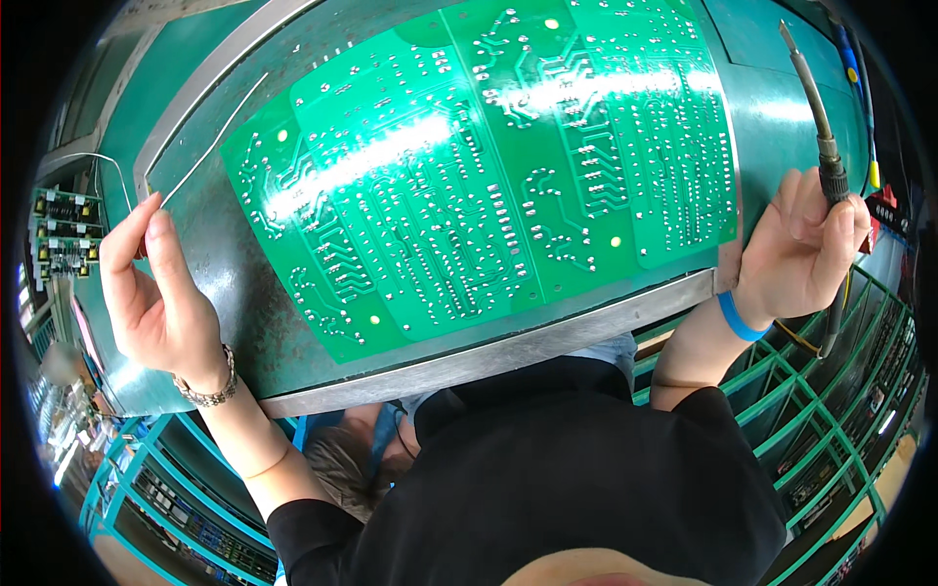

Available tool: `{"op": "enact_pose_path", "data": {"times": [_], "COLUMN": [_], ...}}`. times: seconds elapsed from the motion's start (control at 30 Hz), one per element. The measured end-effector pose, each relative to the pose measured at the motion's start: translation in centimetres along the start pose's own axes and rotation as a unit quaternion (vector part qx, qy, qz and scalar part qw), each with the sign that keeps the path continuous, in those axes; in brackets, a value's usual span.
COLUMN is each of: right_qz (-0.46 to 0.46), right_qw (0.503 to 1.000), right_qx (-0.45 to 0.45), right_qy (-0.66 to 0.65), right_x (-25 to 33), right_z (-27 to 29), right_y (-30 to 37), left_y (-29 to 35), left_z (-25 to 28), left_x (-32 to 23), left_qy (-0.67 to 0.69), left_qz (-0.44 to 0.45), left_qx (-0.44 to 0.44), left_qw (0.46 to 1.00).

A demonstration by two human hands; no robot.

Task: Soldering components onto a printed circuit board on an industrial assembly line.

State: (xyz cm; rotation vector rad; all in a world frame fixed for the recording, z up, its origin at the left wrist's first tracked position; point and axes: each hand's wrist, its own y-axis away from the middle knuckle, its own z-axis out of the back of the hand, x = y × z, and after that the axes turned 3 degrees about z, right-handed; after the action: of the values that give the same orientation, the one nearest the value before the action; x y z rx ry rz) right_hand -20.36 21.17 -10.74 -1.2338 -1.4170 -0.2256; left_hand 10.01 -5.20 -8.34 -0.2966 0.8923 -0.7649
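A large green circuit board [410, 283] lies on the bench in front of me, its many shiny solder joints facing up. To its left, my left hand [161, 283] pinches a thin length of solder wire [217, 140] between thumb and fingertips. The wire slants up and right, with another bend of it trailing to the left. Beyond the board's right edge, my right hand [801, 239] is closed round the dark handle of a soldering iron [811, 103]. Its tip points upward and away, apart from the board.
A metal-edged green bench [264, 342] carries the board. Small assembled boards [66, 234] sit at the far left. Green wire racks [811, 410] stand below at both sides. Cables [865, 107] hang at the right edge. Another person's head [337, 464] shows below the bench.
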Motion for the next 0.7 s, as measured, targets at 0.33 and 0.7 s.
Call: {"op": "enact_pose_path", "data": {"times": [0.33, 0.7], "right_qz": [0.026, 0.027], "right_qw": [1.000, 0.999], "right_qx": [0.015, -0.005], "right_qy": [0.007, 0.017], "right_x": [-0.3, -0.4], "right_z": [0.7, 0.6], "right_y": [-0.1, 0.0], "left_y": [0.0, -0.1], "left_z": [-0.3, -0.6], "left_x": [0.3, 0.1], "left_qy": [0.001, -0.043], "left_qz": [0.023, 0.030], "left_qx": [0.006, 0.032], "left_qw": [1.000, 0.998]}}
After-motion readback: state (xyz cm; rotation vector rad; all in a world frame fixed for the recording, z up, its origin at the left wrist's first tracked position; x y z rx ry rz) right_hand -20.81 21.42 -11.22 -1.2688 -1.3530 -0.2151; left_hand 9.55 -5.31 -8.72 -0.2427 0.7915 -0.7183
